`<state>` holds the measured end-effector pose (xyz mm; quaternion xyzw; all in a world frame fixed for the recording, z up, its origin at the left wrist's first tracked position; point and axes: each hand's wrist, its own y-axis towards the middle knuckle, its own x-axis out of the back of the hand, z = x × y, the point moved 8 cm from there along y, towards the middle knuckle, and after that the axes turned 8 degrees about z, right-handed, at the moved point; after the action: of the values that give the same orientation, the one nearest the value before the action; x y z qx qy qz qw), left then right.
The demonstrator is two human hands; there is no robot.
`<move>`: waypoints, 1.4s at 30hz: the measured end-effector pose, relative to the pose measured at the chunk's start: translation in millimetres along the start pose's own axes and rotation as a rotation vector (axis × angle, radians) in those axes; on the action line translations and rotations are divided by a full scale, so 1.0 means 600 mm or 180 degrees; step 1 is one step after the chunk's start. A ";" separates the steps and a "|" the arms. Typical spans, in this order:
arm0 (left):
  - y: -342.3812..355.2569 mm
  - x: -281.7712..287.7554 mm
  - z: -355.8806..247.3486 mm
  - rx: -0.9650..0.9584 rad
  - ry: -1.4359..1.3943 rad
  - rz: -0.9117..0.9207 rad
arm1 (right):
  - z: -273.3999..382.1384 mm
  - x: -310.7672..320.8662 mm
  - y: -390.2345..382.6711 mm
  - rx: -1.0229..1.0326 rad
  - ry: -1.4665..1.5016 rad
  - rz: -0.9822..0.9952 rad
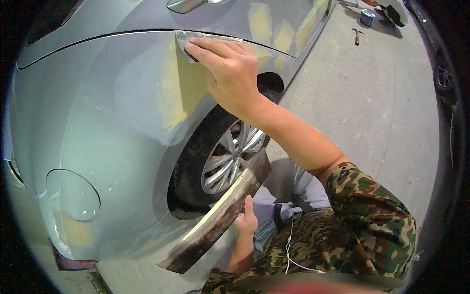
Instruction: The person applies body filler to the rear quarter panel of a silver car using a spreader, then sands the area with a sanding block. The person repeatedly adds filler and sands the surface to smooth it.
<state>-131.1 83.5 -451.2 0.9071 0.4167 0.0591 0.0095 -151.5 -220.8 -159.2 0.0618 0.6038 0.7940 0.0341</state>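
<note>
My right hand [227, 66] is closed on a thin, flat putty spreader [182, 39], pressing it against the silver-grey car's body [122, 98] just below the dark panel gap, above the wheel arch. Pale yellow filler [171, 93] coats the panel below and left of the spreader. Lower down, my left hand [247, 223] grips a long, stained filler board [215, 223] from beneath, thumb on its near edge. A strip of cream filler [215, 208] runs along the board's far edge. The board is tilted, in front of the wheel.
The tyre [188, 166] and silver spoked wheel [230, 157] sit close behind the board. More dried filler patches [259, 22] mark the door. On the concrete floor [352, 98] lie a hammer [357, 36] and a tin [367, 17], near another person's shoe [394, 15]. A dark car [443, 73] stands far right.
</note>
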 end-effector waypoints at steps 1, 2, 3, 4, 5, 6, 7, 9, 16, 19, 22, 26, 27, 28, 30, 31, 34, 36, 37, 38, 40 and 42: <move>-0.001 0.000 0.001 0.0011 -0.0030 0.0001 | 0.003 -0.001 0.000 0.0013 0.0008 -0.0002; -0.001 0.000 0.001 0.0007 -0.0070 -0.0003 | 0.004 0.000 0.002 -0.0028 0.0004 -0.0037; -0.001 0.000 0.002 0.0049 0.0003 -0.0010 | 0.014 -0.002 0.001 0.0045 0.0088 0.0017; -0.001 0.000 0.002 0.0088 0.0058 -0.0018 | 0.026 -0.003 -0.003 0.0061 0.0154 0.0052; -0.001 0.000 0.002 0.0127 0.0123 -0.0023 | 0.038 0.001 -0.005 0.0148 0.0177 0.0048; -0.002 -0.001 0.003 0.0201 0.0060 0.0013 | 0.039 0.000 -0.005 0.0064 0.0327 0.0163; -0.001 -0.002 0.006 0.0254 -0.0011 0.0043 | 0.045 0.001 -0.006 0.0077 0.0441 0.0235; -0.002 -0.002 0.005 0.0174 -0.0100 0.0071 | 0.056 0.002 -0.008 0.0197 0.0618 0.0389; -0.001 0.005 0.024 0.0101 0.0110 -0.0013 | -0.001 0.018 -0.001 0.0038 0.0126 -0.0114; 0.000 0.004 0.020 0.0037 0.0141 -0.0067 | -0.007 0.011 -0.005 0.0075 0.0042 -0.0133; -0.002 0.002 0.013 -0.0119 -0.0128 -0.0069 | -0.004 0.002 -0.007 0.0039 0.0033 0.0005; -0.010 0.012 0.030 0.0046 0.0116 -0.0129 | 0.021 -0.003 -0.011 0.0130 0.0246 0.0142; -0.008 0.011 0.047 0.0293 0.0148 -0.0004 | 0.033 -0.007 -0.015 0.0196 0.0315 0.0190; -0.005 0.009 0.057 0.0369 0.0099 0.0127 | 0.043 -0.008 -0.019 0.0265 0.0384 0.0237; -0.004 0.014 0.067 0.0427 -0.0026 0.0093 | 0.045 -0.003 -0.022 0.0258 0.0449 0.0192; -0.004 0.022 0.066 0.0405 -0.0093 -0.0073 | 0.040 0.002 -0.022 0.0205 0.0445 0.0128; -0.008 0.016 0.044 0.0186 -0.0112 -0.0091 | 0.006 0.015 -0.010 0.0050 0.0334 -0.0059; -0.008 0.008 0.029 0.0139 -0.0064 -0.0020 | -0.008 0.014 -0.005 -0.0021 0.0276 -0.0093; -0.006 0.004 0.026 0.0189 -0.0038 -0.0021 | -0.013 0.012 -0.003 -0.0043 0.0270 -0.0070; -0.005 0.004 0.022 0.0180 -0.0120 -0.0069 | -0.016 0.008 -0.003 -0.0063 0.0235 -0.0013; -0.001 0.000 0.015 -0.0100 -0.0240 -0.0098 | -0.012 0.002 -0.008 -0.0056 0.0252 0.0029; -0.001 0.004 0.031 -0.0034 -0.0289 -0.0103 | 0.001 -0.004 -0.017 -0.0038 0.0304 0.0109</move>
<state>-127.9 86.4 -469.4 0.9019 0.4302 0.0198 0.0341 -149.0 -217.7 -169.0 0.0339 0.5989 0.8001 -0.0080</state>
